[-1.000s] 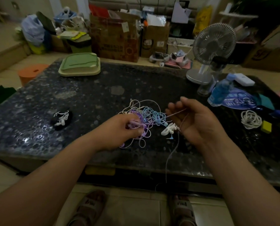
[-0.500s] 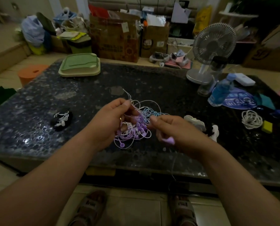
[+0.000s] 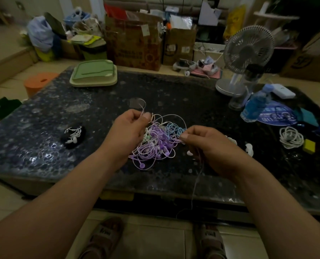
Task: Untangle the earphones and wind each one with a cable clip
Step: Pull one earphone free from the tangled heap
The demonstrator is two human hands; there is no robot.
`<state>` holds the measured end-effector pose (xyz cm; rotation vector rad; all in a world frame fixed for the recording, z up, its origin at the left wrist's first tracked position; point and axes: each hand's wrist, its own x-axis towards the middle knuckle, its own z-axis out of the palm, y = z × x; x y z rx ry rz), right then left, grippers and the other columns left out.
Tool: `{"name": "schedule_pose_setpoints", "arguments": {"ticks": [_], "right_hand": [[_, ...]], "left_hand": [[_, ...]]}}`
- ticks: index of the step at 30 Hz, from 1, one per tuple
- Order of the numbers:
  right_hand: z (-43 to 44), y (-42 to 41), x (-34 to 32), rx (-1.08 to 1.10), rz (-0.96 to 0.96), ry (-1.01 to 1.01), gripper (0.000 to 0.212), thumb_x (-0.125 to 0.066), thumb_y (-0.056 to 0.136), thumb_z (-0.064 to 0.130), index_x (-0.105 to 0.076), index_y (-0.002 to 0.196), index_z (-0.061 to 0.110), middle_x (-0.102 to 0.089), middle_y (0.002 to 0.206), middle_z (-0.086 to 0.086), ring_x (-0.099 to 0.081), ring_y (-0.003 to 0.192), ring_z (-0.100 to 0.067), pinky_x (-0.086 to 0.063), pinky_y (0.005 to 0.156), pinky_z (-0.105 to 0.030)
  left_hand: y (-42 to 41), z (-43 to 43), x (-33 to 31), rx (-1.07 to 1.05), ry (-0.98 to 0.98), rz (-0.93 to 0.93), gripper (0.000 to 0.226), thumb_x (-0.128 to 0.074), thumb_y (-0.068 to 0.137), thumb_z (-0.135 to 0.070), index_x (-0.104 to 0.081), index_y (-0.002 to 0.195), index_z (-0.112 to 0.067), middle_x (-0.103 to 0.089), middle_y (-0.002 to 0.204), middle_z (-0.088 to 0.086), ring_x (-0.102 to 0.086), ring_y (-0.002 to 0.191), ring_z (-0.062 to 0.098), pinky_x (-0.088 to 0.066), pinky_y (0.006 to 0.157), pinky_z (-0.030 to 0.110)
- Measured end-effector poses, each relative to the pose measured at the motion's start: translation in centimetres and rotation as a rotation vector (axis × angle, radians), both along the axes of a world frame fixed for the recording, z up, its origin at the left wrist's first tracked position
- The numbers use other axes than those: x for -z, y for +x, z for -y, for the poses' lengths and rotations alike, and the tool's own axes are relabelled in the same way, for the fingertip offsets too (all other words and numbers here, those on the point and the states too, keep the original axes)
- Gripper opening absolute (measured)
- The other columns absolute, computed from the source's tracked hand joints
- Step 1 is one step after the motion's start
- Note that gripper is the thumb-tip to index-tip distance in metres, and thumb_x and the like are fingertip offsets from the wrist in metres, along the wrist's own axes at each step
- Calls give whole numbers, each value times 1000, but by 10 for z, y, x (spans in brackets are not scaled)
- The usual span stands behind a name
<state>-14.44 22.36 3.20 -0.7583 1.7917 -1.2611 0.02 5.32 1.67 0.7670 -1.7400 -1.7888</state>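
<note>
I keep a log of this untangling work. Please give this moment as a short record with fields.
left hand: pinches a pale cable loop above the tangle
right hand: pinches a strand at the tangle's right edge; a hanging cable drops past the table edge
tangle: purple, blue and white earphones between the hands
wound already: white earphones on a dark holder, left
also there: white coil, blue bottle, fan

both hands (image 3: 126, 135) (image 3: 209, 146) pinch cords of tangled earphones (image 3: 156, 144).
</note>
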Motion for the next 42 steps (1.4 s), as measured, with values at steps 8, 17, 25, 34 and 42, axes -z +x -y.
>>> {"name": "schedule_pose_setpoints", "arguments": {"ticks": [8,17,25,34,42], "right_hand": [[2,-5,-5,92,35,94,70,-31,100,73,-74,105,17,-58,64,-5,-42,45,-10,-31,44,-24],[-7,-4,-3,-113,-29,-46,21,-66,97,32,-73,89,14,-64,69,6,-50,60,-7,-43,57,-20],[-9,-5,-4,-85,-16,-85,25,-51,104,4,-76,106,10,-72,79,-8,-71,81,-17,-53,82,-31],[-6,1,-5,-147,124,-71,15,-63,99,21,-70,103,7,-64,77,-4,-63,72,-19,-56,68,-28],[0,3,-15,-66,149,-278,24,-53,102,2,-70,116,11,-67,86,-4,-34,51,-7,-22,45,-18]], "left_hand": [[2,7,-2,-24,120,-129,19,-49,110,-21,-54,93,-15,-50,65,-3,-31,46,10,-24,42,22],[2,7,-1,-159,-88,-59,34,-54,108,-33,-56,78,-17,-47,58,-1,-42,53,13,-37,48,21],[3,3,-7,-16,1,-42,42,-49,109,-42,-51,74,-17,-45,58,-2,-40,50,13,-35,45,22],[1,0,-6,-43,5,-6,33,-45,111,-34,-58,91,-11,-59,73,7,-48,47,8,-34,40,18],[1,-7,-2,-188,-487,323,43,-54,105,-30,-47,146,-20,-39,151,-2,-44,134,12,-44,98,15]]}}
